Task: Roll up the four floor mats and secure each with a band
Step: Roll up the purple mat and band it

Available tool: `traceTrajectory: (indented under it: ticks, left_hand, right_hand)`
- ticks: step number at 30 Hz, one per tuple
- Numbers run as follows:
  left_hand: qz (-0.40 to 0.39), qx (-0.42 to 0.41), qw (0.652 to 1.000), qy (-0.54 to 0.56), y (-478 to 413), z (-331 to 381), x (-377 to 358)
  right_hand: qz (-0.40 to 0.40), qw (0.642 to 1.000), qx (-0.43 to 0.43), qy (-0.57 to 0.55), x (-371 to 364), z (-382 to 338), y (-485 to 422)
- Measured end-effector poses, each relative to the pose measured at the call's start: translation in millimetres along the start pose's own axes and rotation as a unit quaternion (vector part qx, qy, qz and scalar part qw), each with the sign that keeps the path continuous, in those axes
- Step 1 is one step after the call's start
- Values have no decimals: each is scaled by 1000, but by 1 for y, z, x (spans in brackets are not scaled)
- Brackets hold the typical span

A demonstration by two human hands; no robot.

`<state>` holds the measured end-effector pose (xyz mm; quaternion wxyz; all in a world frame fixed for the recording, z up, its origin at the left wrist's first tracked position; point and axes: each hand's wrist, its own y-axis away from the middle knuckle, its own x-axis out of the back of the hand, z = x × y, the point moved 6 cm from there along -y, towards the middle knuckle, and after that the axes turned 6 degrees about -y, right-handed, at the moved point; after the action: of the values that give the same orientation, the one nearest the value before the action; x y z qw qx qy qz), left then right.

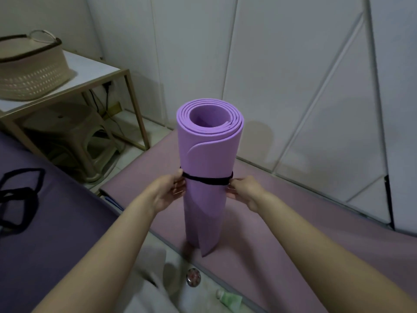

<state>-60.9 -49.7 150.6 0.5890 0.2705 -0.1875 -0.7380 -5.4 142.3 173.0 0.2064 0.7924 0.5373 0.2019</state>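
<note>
A rolled lilac mat stands upright on a pink mat that lies flat on the floor. A black band circles the roll about halfway up. My left hand pinches the band at the roll's left side and my right hand pinches it at the right side. A dark purple mat lies flat at the left, with two loose black bands resting on it.
A white-topped side table with a beige basket stands at the back left, a plastic stool under it. White panelled walls rise behind. A metal floor drain and a green tube lie near the bottom.
</note>
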Motion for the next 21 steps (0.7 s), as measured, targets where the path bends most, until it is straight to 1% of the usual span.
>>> traceTrajectory:
  ticks: [3,5,8,10,13,15,17,19,21]
  left_hand:
    - [-6,-6,1000,-22,1,0,-8]
    - [-6,-28,999,-36,1,3,-12]
    - [-2,-58,997,-53,2,5,-14]
    - [-1,-80,995,-63,2,6,-15]
    - [13,-112,987,-113,-1,5,-14]
    - [22,-131,974,-184,-3,2,-12]
    - [11,-150,950,-275,-5,-7,-14]
    - [-16,-155,915,-373,-8,-23,-20]
    - [-18,-165,876,-452,-14,-37,-24]
  right_hand:
    - [-3,993,-37,-110,3,-1,5]
    - [2,980,-69,-188,3,3,5]
    - [-9,958,-106,-267,1,10,6]
    - [-19,942,-119,-314,-1,10,7]
    - [-38,934,-117,-335,-1,9,5]
    - [-43,940,-108,-320,4,8,2]
    - [-24,960,-88,-265,11,11,-1]
    - [10,988,-65,-136,14,27,-6]
    - [50,998,-33,15,16,50,-16]
